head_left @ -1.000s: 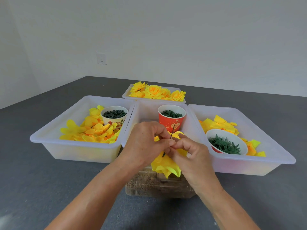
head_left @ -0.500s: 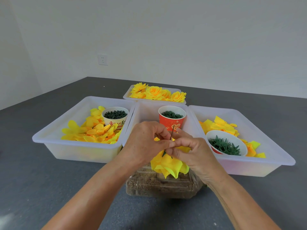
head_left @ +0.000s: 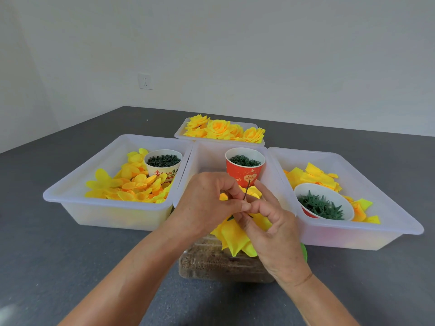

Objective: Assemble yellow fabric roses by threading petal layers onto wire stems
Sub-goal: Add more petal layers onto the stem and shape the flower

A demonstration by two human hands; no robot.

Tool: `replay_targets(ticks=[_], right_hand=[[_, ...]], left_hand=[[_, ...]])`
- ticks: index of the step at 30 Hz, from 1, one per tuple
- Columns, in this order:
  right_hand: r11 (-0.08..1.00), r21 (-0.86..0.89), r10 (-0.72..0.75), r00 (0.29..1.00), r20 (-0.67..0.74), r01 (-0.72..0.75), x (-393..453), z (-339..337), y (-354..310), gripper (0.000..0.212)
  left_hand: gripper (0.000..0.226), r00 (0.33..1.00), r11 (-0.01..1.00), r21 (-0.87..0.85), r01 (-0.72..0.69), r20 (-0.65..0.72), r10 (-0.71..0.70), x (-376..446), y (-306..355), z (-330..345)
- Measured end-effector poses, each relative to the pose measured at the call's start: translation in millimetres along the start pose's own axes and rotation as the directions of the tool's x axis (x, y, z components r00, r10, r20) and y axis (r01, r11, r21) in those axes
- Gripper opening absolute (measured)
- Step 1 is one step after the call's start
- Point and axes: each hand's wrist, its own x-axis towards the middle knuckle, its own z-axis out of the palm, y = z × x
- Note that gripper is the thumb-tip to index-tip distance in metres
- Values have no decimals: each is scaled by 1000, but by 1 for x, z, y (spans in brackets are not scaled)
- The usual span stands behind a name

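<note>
A grey counter [head_left: 58, 243] carries four white trays. The left tray [head_left: 77, 201] holds loose yellow-orange petals [head_left: 131, 184] and a cream cup [head_left: 163, 163] of dark green bits. The right tray [head_left: 388, 217] holds yellow fabric pieces [head_left: 310, 176] and a white bowl [head_left: 346, 203] of green spiky calyxes [head_left: 321, 207]. The middle tray [head_left: 207, 156] holds a red cup [head_left: 244, 169] of green rings. The far tray [head_left: 180, 134] is heaped with finished roses [head_left: 223, 129]. Just in front of the middle tray sits a clear box [head_left: 211, 264] of brownish grains.

Above that box both hands meet. The left hand [head_left: 204, 203] has its fingers curled, thumb and forefinger pinching at the base of a thin dark stem [head_left: 247, 190] that stands nearly upright, tip in front of the red cup. The right hand [head_left: 270, 227] pinches the same spot from the other side, its forefinger raised and loose beside the stem. A yellow petal layer [head_left: 235, 238] hangs beneath the fingers, on the stem, drooping over the box. A scrap of green [head_left: 304, 251] shows behind the right wrist; what it is I cannot tell.
</note>
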Motion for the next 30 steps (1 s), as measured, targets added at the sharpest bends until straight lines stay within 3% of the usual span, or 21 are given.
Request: replay_targets(ticks=[8,13,15,19,23,30], right_hand=[[999,-4,37,999,-17,-37,-1,0,-1,15],[985,-57,166,980,108,-160,5,-12,-18,31],[980,-116,170,984,57,-162,3,-14,-23,31],[964,-209,141,984,-113,-163,-4,-4,-29,7],[925,-334,108,969,-224,-180,-4,10,-35,20],[945,-281,88,957,-276,-168,-7,17,-30,23]], left_hand=[[29,1000,1000,-5,12,17,-12,1,-2,-1],[23,996,996,65,60,57,-64,3,3,-4],[21,995,992,111,56,73,-65,4,5,-4],[17,995,991,119,56,76,-65,6,7,-4],[16,993,991,99,84,69,-92,6,8,-3],[28,992,987,116,109,51,-116,7,11,-3]])
